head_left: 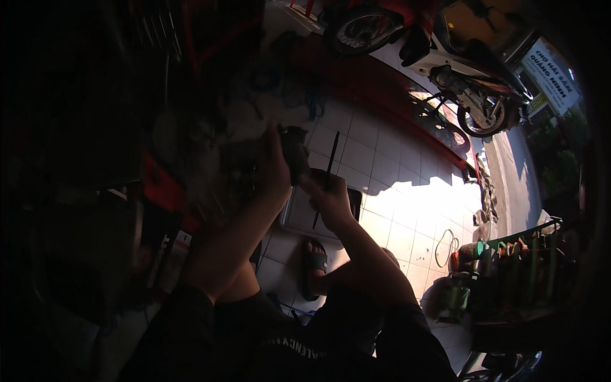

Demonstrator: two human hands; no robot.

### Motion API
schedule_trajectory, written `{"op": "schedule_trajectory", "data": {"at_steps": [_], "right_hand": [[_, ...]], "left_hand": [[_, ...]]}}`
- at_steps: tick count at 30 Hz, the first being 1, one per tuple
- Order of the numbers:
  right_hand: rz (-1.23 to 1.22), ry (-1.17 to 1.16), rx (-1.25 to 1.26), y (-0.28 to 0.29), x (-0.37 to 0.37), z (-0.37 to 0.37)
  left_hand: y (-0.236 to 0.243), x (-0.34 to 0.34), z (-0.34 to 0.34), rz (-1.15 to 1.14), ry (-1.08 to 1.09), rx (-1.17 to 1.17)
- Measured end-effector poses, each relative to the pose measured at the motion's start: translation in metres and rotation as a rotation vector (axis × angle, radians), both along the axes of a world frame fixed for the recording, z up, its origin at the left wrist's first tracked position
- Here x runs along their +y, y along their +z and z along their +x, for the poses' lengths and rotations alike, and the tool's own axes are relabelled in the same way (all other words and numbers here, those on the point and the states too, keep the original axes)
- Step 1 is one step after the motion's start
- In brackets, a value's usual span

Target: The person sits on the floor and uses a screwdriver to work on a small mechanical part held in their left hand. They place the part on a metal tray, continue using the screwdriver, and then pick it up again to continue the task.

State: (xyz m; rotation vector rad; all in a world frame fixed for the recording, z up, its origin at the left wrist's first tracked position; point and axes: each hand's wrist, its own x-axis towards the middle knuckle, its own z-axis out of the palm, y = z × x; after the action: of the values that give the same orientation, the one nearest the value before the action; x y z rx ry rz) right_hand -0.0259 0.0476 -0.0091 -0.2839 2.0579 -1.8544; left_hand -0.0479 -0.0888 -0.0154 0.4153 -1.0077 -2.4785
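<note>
The left hand [275, 164] curls partly closed around a dark part [294, 151], roughly cylindrical, which it holds tilted toward the far-left corner of a tray [291, 221] on the tiled floor [382, 156]. The right hand [332, 202] is nearly closed, a thin rod [334, 149] slanting through its fingers; whether its fingertips touch the part is too dark to tell. A wire loop [436, 248] lies beyond the tray's right edge
</note>
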Motion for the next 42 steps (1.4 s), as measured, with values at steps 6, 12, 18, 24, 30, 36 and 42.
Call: {"op": "schedule_trajectory", "data": {"at_steps": [6, 12, 18, 24, 30, 36, 42], "right_hand": [[-0.054, 0.008, 0.027, 0.003, 0.003, 0.003], [-0.355, -0.110, -0.179, -0.014, 0.000, -0.005], [-0.467, -0.132, -0.113, -0.011, 0.033, -0.035], [-0.494, -0.279, 0.033, 0.021, 0.056, -0.044], [-0.653, -0.249, 0.142, 0.022, 0.097, -0.059], [-0.630, -0.336, 0.344, 0.031, 0.111, -0.042], [-0.512, -0.429, 0.280, 0.039, 0.127, -0.031]], "left_hand": [[0.003, -0.007, 0.014, -0.240, -0.255, 0.158], [-0.058, -0.037, -0.018, -0.452, -0.288, 0.214], [-0.032, -0.044, -0.019, -0.349, -0.379, 0.121], [-0.039, -0.042, -0.006, -0.335, -0.471, -0.103], [-0.061, -0.014, 0.021, -0.460, -0.520, -0.287], [-0.120, -0.011, 0.042, -1.096, -0.705, -0.209], [-0.095, 0.035, 0.075, -1.762, -1.147, -0.281]]}}
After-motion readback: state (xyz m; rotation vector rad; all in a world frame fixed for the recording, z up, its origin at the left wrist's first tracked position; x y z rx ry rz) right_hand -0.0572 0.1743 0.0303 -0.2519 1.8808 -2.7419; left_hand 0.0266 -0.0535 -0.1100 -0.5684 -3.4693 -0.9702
